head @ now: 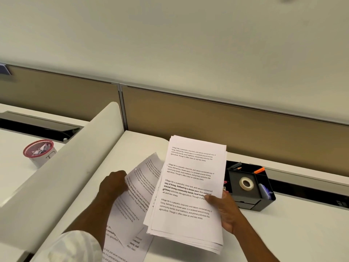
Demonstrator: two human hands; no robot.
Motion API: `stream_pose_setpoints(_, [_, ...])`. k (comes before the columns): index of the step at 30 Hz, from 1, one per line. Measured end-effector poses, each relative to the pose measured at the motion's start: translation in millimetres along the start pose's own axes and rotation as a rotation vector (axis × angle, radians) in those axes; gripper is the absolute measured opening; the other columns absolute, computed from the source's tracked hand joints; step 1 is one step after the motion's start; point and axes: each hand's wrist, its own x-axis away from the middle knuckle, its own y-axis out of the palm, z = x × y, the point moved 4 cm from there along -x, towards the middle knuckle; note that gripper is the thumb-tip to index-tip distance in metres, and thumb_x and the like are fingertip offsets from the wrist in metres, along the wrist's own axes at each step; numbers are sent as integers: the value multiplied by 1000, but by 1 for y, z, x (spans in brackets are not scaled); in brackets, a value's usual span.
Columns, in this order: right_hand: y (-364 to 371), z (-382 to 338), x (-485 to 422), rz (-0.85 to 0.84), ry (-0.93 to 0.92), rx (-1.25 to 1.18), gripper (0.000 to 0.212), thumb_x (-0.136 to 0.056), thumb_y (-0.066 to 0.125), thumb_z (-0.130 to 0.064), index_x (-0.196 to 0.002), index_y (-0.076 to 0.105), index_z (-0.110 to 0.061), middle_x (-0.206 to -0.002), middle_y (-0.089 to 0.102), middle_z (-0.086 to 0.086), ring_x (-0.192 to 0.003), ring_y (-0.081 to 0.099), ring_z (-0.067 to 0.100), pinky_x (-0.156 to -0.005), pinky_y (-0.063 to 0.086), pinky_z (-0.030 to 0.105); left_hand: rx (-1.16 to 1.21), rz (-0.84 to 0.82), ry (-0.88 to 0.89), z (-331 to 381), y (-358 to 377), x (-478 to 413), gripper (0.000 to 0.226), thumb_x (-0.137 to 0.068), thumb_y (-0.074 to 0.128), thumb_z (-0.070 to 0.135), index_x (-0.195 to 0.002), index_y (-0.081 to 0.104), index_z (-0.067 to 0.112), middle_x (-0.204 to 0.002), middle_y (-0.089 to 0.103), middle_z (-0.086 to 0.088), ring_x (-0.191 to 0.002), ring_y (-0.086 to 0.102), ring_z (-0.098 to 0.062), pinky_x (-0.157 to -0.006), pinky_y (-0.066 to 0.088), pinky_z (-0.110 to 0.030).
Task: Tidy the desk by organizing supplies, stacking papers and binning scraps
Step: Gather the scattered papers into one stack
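My right hand point(224, 210) grips a stack of printed white papers point(190, 186) by its right edge, thumb on the top sheet, and holds it tilted above the white desk point(294, 231). My left hand point(113, 184) grips the left edge of a loose printed sheet point(143, 178) that lies beside and partly under the stack. More printed sheets point(124, 239) lie below my left forearm. A black desk organizer point(251, 186) to the right holds a roll of tape point(246, 183), a pencil, an orange marker and a purple item.
A curved white divider point(62, 176) runs along the left of the desk. Beyond it, on the neighbouring desk, stands a red mesh cup point(38, 150) with crumpled scraps inside. A tan partition panel point(207, 114) closes the back of the desk.
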Motion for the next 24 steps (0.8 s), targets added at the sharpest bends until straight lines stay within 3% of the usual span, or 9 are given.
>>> stream_pose_setpoints(4, [1, 0, 5, -2, -6, 3, 53, -76, 73, 0, -127, 57, -4, -126, 63, 24, -113, 61, 46, -94, 45, 68, -11, 49, 27, 2, -10, 6, 11, -85, 52, 23, -94, 58, 22, -97, 67, 0, -86, 66, -22, -71, 51, -31])
stream_pose_setpoints(7, [5, -3, 11, -23, -12, -17, 57, -72, 76, -3, -126, 57, -6, -125, 63, 23, -113, 61, 46, -91, 49, 63, 36, 83, 28, 4, -17, 11, 18, -87, 48, 18, -94, 64, 21, -98, 68, -2, -88, 65, -23, -72, 51, -31])
stream_pose_setpoints(12, [6, -7, 22, -26, -22, -54, 56, -73, 77, -4, -126, 59, -8, -127, 63, 22, -114, 61, 45, -88, 52, 58, 171, 200, 93, 7, -32, 22, 24, -93, 46, 18, -74, 59, 22, -80, 68, -2, -76, 66, -25, -59, 42, -26])
stream_pose_setpoints(16, [10, -12, 31, -45, -31, -86, 57, -74, 78, -5, -127, 58, -8, -128, 62, 22, -116, 59, 44, -90, 51, 58, 611, 164, 191, 18, -43, 36, 13, -89, 60, 20, -79, 68, 22, -78, 72, 0, -76, 67, -24, -62, 46, -28])
stream_pose_setpoints(19, [14, -15, 37, -76, -40, -97, 55, -76, 75, -3, -128, 58, -7, -131, 60, 24, -118, 58, 45, -94, 48, 61, 1127, -16, 103, 25, -40, 46, 11, -86, 64, 13, -94, 71, 9, -91, 75, -18, -81, 70, -33, -79, 56, -46])
stream_pose_setpoints(24, [19, -23, 51, -87, -55, -95, 55, -76, 75, -4, -128, 58, -7, -130, 60, 23, -117, 58, 45, -93, 50, 60, 1392, -213, 99, 37, -33, 68, 24, -90, 61, 4, -113, 63, 0, -107, 71, -24, -94, 70, -40, -80, 58, -48])
